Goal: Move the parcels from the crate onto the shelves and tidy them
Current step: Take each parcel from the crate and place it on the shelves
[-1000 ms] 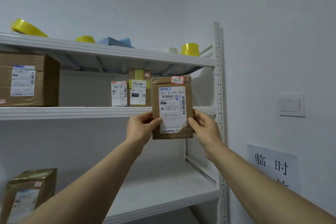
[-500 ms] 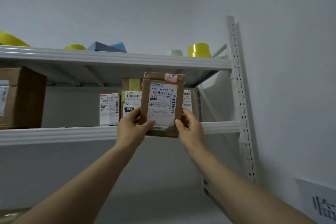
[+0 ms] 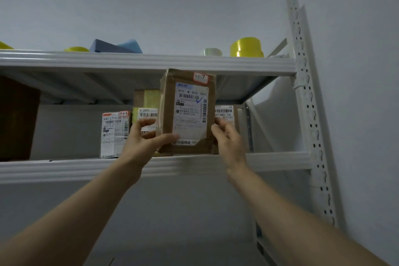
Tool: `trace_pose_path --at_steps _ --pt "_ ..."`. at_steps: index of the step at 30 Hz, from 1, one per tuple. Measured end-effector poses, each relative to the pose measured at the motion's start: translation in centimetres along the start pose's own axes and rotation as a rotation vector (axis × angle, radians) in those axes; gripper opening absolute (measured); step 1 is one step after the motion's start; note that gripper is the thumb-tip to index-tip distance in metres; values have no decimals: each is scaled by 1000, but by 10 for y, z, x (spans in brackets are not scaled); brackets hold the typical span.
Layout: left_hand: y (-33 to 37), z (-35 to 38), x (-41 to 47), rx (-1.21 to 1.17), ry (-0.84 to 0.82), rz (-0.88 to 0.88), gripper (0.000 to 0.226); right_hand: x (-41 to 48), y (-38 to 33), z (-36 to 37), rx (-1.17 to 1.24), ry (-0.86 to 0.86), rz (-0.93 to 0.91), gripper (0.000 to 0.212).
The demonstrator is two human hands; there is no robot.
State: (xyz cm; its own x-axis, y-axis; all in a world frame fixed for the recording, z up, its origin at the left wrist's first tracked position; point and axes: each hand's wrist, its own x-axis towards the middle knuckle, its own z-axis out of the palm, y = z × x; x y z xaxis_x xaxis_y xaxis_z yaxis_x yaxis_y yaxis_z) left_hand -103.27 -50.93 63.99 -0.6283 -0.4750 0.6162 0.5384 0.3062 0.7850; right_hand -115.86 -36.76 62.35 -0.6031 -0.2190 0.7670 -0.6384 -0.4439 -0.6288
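A brown parcel with a white shipping label and a red-edged sticker stands upright on the front of the middle shelf. My left hand grips its lower left side, with the thumb across the front. My right hand holds its right edge with curled fingers. Behind it stand a white-labelled parcel, a parcel with yellow tape and another labelled parcel, which is partly hidden. The crate is out of view.
A large brown box fills the shelf's left end. On the top shelf lie yellow tape rolls and blue items. The white perforated upright and a wall bound the right side.
Both hands have raised the parcel and brought it forward onto the middle shelf's front edge. My view has tilted upward and come closer to the shelves.
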Motion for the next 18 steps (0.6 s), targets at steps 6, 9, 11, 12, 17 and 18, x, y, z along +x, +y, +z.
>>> trace_pose_path --at_steps 6,9,11,12,17,18 --pt "-8 1 9 -33 184 34 77 50 37 -31 -774 294 46 110" --pt "-6 3 10 -34 186 43 76 61 42 -27 -892 186 170 138" --pt "-6 6 10 -14 173 43 77 67 48 -22 -927 147 206 142" --pt "-6 8 10 -4 168 47 76 70 53 -20 -936 146 217 142" --pt "-7 16 12 26 155 47 83 78 61 -16 -988 170 246 137" --pt "-7 17 12 24 148 48 83 79 62 -17 -992 174 247 137"
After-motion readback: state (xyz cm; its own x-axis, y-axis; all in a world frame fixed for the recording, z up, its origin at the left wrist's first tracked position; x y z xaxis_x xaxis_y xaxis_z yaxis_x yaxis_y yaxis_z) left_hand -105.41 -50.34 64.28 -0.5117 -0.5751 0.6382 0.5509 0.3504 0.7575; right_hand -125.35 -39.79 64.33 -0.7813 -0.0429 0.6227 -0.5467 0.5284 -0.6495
